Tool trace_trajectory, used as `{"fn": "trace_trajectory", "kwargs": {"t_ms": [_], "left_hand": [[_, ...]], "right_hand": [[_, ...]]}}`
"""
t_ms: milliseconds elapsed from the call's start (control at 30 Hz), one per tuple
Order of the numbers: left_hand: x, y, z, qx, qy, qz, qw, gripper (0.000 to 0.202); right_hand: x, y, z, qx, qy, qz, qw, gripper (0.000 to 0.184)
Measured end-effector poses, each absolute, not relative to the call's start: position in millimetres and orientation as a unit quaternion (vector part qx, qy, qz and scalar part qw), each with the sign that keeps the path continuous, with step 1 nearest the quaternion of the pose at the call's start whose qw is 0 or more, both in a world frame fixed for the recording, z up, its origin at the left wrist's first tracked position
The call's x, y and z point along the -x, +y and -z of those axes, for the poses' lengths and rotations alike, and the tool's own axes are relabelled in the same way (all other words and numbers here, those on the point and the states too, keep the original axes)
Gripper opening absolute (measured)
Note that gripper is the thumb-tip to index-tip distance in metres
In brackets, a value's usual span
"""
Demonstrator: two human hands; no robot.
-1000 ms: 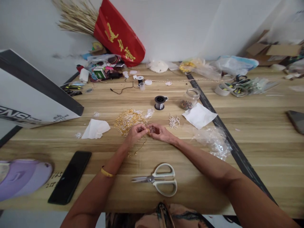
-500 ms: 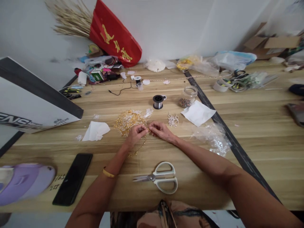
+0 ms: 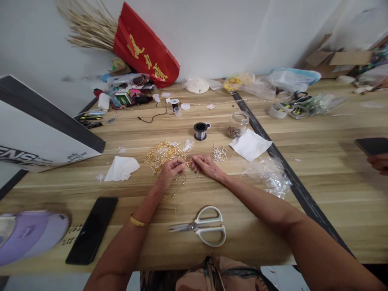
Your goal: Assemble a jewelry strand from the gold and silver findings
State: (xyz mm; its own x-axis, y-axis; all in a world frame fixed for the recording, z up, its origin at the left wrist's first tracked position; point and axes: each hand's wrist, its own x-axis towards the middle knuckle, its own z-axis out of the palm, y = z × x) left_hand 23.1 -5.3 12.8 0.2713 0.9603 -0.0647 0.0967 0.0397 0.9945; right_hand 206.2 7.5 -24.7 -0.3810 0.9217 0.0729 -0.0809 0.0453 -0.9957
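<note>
My left hand (image 3: 171, 173) is closed in a pinch on a thin gold chain (image 3: 188, 162). The other end of that short stretch is pinched by my right hand (image 3: 206, 166), a small gap away. Below my left fingers a loose strand of gold beaded chain (image 3: 183, 182) curves down onto the table. A tangled heap of gold and silver chains (image 3: 160, 153) lies just beyond my left hand. Beyond my right hand sits a small pile of silver ring-shaped pieces (image 3: 219, 153). The fine detail between my fingertips is too small to make out.
White-handled scissors (image 3: 210, 226) lie in front of me, a black phone (image 3: 92, 230) to their left. Further back stand a wire spool (image 3: 200, 131) and a glass jar (image 3: 238, 124). A white box (image 3: 45, 129) rises at left. At the right edge another person's hand (image 3: 380, 161) holds a dark phone.
My hands have drawn slightly apart, and the gold chain between them shows more. At the right edge, another person's hand with a dark phone has come into view.
</note>
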Motion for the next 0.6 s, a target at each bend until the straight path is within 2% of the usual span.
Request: {"fn": "trace_trajectory", "kwargs": {"t_ms": [600], "left_hand": [[-19,-2,-7,-0.567,0.469,-0.409,0.54,0.027]], "right_hand": [[-211,8,20,0.424,-0.589,-0.49,0.483,0.051]]}}
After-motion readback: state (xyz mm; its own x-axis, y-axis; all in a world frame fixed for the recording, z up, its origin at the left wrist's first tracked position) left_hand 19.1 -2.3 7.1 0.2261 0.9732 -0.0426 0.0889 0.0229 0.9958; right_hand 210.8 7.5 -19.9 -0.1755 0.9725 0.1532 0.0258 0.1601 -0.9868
